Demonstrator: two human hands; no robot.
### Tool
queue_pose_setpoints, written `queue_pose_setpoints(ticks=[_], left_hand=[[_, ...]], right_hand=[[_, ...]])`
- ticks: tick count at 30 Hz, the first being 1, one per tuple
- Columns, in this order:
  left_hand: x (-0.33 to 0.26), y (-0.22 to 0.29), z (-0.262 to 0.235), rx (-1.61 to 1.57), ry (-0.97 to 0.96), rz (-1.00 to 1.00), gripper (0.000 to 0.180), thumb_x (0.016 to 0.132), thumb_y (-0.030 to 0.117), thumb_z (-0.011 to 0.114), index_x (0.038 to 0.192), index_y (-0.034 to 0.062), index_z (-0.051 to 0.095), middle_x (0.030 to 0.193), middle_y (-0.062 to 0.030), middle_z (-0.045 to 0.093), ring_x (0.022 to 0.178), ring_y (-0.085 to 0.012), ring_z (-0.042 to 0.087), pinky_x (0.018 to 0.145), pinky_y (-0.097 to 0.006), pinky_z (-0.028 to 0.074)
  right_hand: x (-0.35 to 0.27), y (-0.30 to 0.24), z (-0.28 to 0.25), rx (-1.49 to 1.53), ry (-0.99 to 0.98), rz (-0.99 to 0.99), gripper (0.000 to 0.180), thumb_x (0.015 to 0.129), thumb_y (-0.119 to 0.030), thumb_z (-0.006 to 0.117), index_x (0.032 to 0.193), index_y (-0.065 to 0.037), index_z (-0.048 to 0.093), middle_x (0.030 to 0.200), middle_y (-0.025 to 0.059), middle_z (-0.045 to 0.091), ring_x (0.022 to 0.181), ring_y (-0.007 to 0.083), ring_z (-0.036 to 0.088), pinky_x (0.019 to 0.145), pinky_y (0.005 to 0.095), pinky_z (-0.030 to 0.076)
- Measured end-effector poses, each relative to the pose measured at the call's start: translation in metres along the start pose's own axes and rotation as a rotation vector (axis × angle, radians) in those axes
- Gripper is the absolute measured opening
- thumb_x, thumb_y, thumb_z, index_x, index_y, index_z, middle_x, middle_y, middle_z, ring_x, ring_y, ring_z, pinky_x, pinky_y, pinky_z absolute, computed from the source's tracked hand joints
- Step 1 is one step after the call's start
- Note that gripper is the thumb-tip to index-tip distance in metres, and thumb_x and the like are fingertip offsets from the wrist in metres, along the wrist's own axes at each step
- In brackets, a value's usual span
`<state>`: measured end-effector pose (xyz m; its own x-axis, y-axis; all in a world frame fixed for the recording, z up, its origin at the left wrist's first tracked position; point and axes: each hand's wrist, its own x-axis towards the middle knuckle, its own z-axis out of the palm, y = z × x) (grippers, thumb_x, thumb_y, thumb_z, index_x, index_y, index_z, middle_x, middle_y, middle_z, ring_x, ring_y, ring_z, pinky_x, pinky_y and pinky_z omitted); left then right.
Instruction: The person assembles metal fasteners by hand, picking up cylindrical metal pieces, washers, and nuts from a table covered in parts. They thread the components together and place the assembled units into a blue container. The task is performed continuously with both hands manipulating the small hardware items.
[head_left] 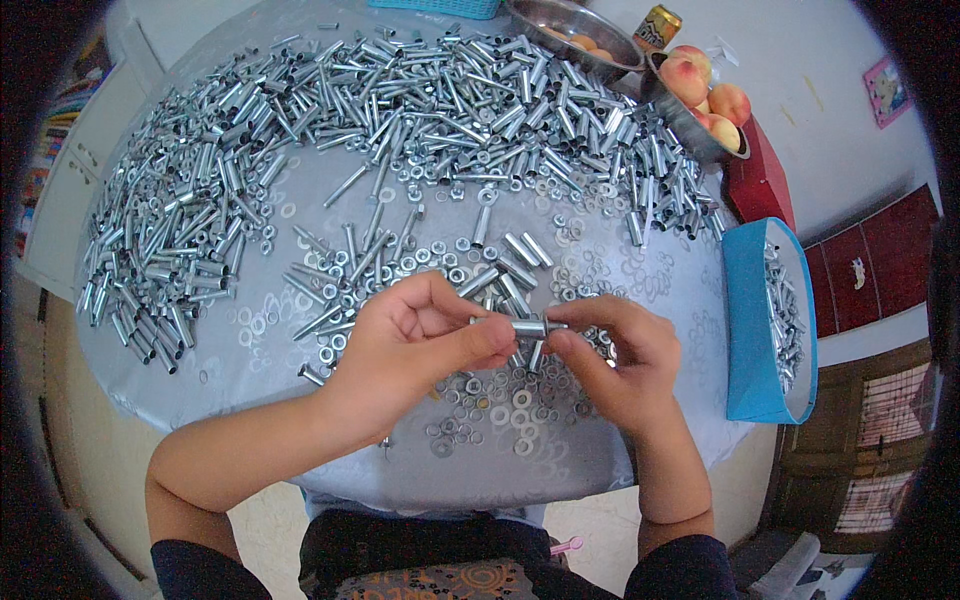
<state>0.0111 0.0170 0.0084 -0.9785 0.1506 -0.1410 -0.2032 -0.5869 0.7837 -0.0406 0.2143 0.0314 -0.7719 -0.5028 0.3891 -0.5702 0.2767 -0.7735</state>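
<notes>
Head view: left hand (405, 340) pinches a metal fastener (528, 328) at its nine-o'clock end, right hand (630, 365) its three-o'clock end (loose washers (523, 417) lie toward six o'clock).

Head-worn fisheye — looking down, tabletop (250, 380) close

There are two hands (395, 345), two metal bowls (688, 128), one can (658, 28), one blue box (748, 330) and fasteners (460, 85) beyond counting.

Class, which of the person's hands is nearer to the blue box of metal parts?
Right. The right hand is left of the blue box, across a gap; the left hand is farther left.
</notes>
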Motion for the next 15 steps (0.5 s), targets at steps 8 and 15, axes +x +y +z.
queue_pose_setpoints(ticks=[8,15], left_hand=[[-0.002,0.007,0.000,0.134,-0.177,-0.227,0.015,0.085,0.010,0.064,0.083,-0.0001,0.053,0.083,-0.0116,0.066,0.071,-0.0133,0.063,0.062,-0.025,0.052],[-0.010,0.003,0.007,0.455,-0.318,-0.125,0.022,0.084,0.013,0.065,0.098,-0.0013,0.058,0.080,-0.0074,0.065,0.068,-0.0088,0.060,0.060,-0.023,0.048]], right_hand=[[-0.003,0.003,-0.001,0.181,0.011,0.209,0.016,0.074,-0.007,0.071,0.089,-0.004,0.066,0.081,0.0095,0.066,0.069,0.0174,0.064,0.064,0.0279,0.049],[0.003,0.001,-0.008,0.199,-0.191,-0.071,0.026,0.072,-0.009,0.073,0.096,-0.004,0.066,0.081,0.0087,0.066,0.072,0.0190,0.062,0.066,0.0290,0.048]])
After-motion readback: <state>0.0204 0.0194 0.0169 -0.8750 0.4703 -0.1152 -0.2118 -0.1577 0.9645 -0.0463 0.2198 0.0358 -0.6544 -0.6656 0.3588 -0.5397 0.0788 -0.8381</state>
